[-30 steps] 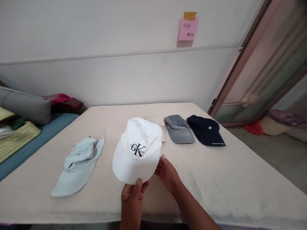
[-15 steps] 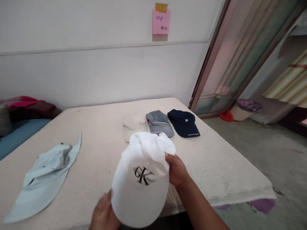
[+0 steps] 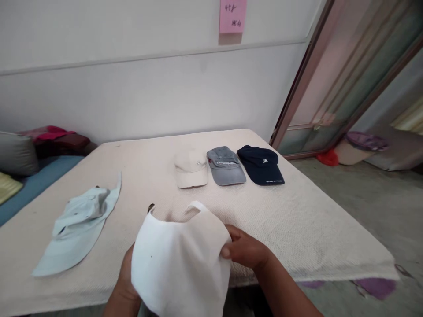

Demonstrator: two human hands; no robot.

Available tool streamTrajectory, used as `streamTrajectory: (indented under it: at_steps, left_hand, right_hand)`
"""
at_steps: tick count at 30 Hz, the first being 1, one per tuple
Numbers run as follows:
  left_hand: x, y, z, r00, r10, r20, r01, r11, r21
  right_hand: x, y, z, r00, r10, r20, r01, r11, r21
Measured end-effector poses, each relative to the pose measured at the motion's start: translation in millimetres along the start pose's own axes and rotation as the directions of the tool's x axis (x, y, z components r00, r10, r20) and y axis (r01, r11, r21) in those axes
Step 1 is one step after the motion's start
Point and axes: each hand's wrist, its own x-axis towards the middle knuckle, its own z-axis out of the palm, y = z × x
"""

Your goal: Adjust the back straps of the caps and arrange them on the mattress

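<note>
A white baseball cap [image 3: 181, 259] is held up between both hands at the near edge of the table, its back opening and loose strap toward the far side. My right hand [image 3: 244, 246] pinches the cap's right side, thumb on top. On the other side my left hand [image 3: 127, 277] grips the cap, most of its fingers hidden behind the fabric. The cap's front lettering is out of sight. To the left lies a pale blue cap [image 3: 77, 224] on its side. Farther back sit a beige cap [image 3: 191, 169], a grey cap [image 3: 226, 166] and a navy cap [image 3: 261, 165] in a row.
A cream textured cloth [image 3: 313, 237] covers the table. Behind it stands a white wall with a pink note [image 3: 233, 16]. Cushions [image 3: 16, 152] lie at the left. A lined bin [image 3: 358, 149] stands on the floor at the right, near a glass door.
The white cap has been turned, so its printed front has gone from view and its back opening shows. Both hands still hold it. The camera view has shifted slightly.
</note>
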Motion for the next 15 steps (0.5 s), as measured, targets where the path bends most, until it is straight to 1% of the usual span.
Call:
streamTrajectory:
  at_steps: [2, 3, 6, 8, 10, 11, 13, 15]
  left_hand:
    - [-7.4, 1.3, 8.1, 0.986, -0.162, 0.032, 0.161, 0.987, 0.016]
    - [-10.9, 1.4, 12.3, 0.974, -0.21, 0.081, 0.209, 0.978, 0.018]
    - [-17.8, 0.1, 20.4, 0.928, -0.215, 0.304, 0.218, 0.976, 0.027]
    - [-19.0, -0.2, 21.7, 0.889, -0.232, 0.395, 0.223, 0.972, 0.069]
    - [-18.7, 1.0, 21.7, 0.868, -0.254, 0.427, 0.225, 0.967, 0.119]
    - [-18.4, 2.0, 21.7, 0.867, -0.255, 0.428, 0.214, 0.966, 0.142]
    - [-17.6, 4.5, 21.7, 0.875, -0.241, 0.42, 0.176, 0.966, 0.188]
    - [-16.8, 6.2, 21.9, 0.89, -0.223, 0.398, 0.139, 0.964, 0.228]
  right_hand:
    - [1.4, -2.9, -0.3, 0.998, -0.046, -0.031, 0.048, 0.996, 0.07]
    - [2.3, -4.4, -0.1, 0.996, -0.067, -0.058, 0.072, 0.993, 0.091]
    - [5.1, -7.9, 0.6, 0.986, -0.115, -0.123, 0.126, 0.988, 0.088]
    - [6.6, -8.5, 0.3, 0.983, -0.115, -0.142, 0.126, 0.99, 0.067]
    - [8.0, -8.2, -0.6, 0.977, -0.112, -0.182, 0.12, 0.992, 0.034]
    - [8.8, -7.9, -1.3, 0.97, -0.116, -0.216, 0.122, 0.992, 0.016]
    - [10.5, -7.6, -2.7, 0.947, -0.143, -0.287, 0.147, 0.989, -0.011]
    - [12.5, -7.6, -3.9, 0.927, -0.182, -0.329, 0.187, 0.982, -0.017]
